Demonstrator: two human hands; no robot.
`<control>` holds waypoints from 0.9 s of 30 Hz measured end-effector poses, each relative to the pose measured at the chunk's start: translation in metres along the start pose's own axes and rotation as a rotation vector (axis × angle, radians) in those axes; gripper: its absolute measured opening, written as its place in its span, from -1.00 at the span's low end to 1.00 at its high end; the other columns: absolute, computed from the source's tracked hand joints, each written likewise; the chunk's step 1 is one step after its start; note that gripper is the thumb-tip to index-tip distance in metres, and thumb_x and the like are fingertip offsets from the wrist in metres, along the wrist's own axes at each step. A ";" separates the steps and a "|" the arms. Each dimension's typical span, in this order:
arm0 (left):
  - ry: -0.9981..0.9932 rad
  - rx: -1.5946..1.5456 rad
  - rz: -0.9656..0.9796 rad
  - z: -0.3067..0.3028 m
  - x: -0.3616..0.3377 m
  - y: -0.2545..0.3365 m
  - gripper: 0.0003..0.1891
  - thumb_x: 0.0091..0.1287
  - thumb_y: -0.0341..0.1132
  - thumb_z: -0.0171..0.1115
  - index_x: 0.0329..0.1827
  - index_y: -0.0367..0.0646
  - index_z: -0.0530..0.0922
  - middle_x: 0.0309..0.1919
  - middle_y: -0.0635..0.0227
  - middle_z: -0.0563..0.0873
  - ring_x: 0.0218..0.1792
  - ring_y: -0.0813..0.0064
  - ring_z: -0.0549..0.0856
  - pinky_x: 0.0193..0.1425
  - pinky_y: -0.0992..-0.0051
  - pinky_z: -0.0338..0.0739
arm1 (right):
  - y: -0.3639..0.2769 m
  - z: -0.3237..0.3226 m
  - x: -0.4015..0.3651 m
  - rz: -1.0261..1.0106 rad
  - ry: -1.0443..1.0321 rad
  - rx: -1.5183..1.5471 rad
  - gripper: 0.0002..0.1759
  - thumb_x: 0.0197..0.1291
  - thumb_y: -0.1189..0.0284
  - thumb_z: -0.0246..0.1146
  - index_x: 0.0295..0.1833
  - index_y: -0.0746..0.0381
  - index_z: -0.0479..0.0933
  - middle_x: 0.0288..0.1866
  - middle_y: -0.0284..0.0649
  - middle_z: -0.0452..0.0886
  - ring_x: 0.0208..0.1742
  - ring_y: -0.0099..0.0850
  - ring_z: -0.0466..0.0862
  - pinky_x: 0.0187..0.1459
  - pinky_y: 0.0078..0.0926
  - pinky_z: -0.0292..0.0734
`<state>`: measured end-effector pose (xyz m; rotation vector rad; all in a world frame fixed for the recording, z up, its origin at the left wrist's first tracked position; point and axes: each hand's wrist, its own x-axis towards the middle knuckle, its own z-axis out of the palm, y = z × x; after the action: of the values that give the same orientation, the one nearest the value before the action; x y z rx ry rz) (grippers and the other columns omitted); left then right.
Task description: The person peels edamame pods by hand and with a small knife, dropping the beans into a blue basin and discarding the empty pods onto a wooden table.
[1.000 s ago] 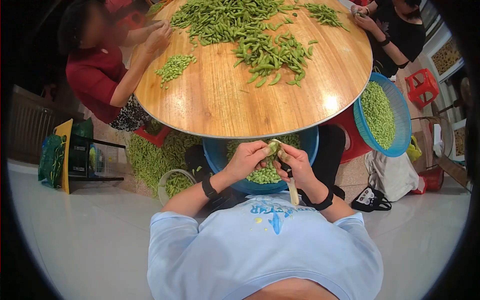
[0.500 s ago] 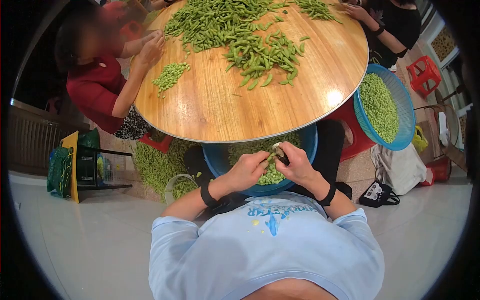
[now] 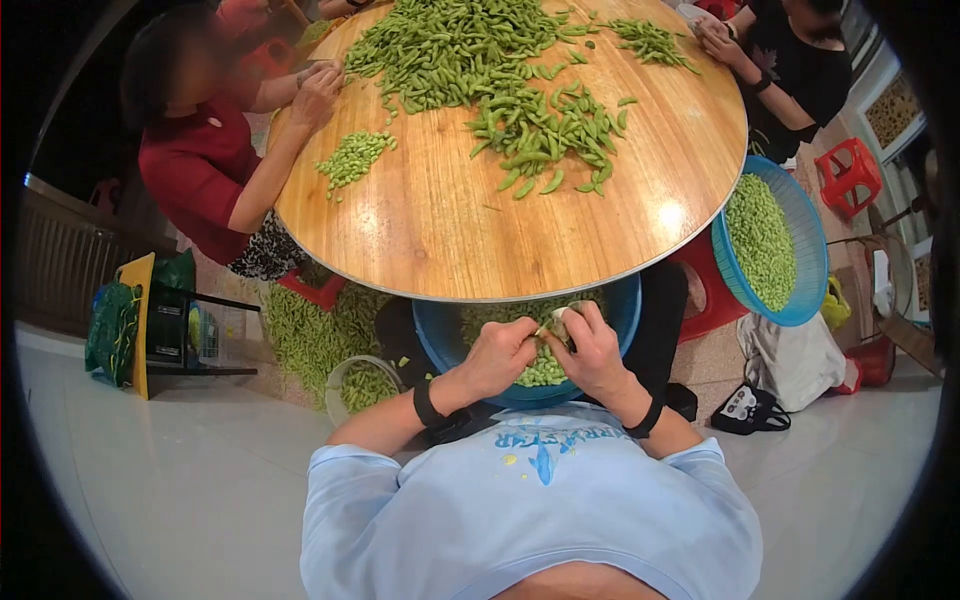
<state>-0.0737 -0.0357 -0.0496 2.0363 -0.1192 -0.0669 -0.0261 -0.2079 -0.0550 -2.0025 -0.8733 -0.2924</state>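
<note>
Over a blue basin (image 3: 428, 335) of shelled green beans (image 3: 541, 368), my two hands meet at the fingertips. My left hand (image 3: 500, 357) is closed, pinching one end of a green bean pod (image 3: 543, 332). My right hand (image 3: 588, 352) is closed on the pod's other side. Something whitish (image 3: 563, 314) shows at my right fingers, too small to make out. Most of the pod is hidden by the fingers. The basin sits partly under the edge of the round wooden table (image 3: 430, 240).
Unshelled pods (image 3: 440, 60) are heaped on the table, with a small pile of shelled beans (image 3: 355, 158). A blue basket (image 3: 815, 240) of beans stands right. Pods (image 3: 310, 335) and a pail (image 3: 335, 395) are on the floor left. People (image 3: 195, 165) sit at both sides.
The view has tilted slightly, so the table appears lower. My hands stay over the basin, and my right fingers have shifted around the pod; the dark patch seen there earlier no longer shows.
</note>
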 end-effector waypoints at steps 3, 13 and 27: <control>0.000 0.010 -0.027 0.000 0.000 -0.007 -0.86 0.28 -0.45 0.12 -0.44 -0.32 0.48 -0.69 0.22 0.58 -0.65 0.47 0.63 -0.55 0.46 0.48 | -0.007 0.004 0.007 -0.044 0.029 -0.034 -0.62 -0.05 0.61 0.39 -0.09 0.37 0.45 -0.31 -0.05 0.42 -0.38 -0.13 0.54 -0.42 -0.29 0.48; 0.100 0.145 0.149 0.002 -0.007 -0.019 -0.86 0.23 -0.45 0.13 -0.48 -0.31 0.45 -0.67 0.12 0.57 -0.63 0.26 0.64 -0.54 0.38 0.48 | 0.012 0.015 0.001 0.019 -0.221 0.297 -0.67 0.01 0.63 0.31 -0.06 0.36 0.47 -0.32 -0.08 0.45 -0.38 -0.13 0.52 -0.37 -0.32 0.47; -0.346 0.963 -0.055 -0.129 -0.043 0.010 -0.94 0.07 -0.46 0.17 -0.45 -0.24 0.60 -0.49 0.02 0.65 -0.34 0.01 0.69 -0.27 0.12 0.59 | 0.031 0.022 -0.011 0.103 -0.266 0.261 -0.77 0.13 0.56 0.16 -0.07 0.38 0.46 -0.37 -0.11 0.48 -0.41 -0.22 0.54 -0.41 -0.39 0.45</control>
<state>-0.1045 0.0795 0.0178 2.9722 -0.3654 -0.4732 -0.0162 -0.2058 -0.0928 -1.8570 -0.9167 0.1451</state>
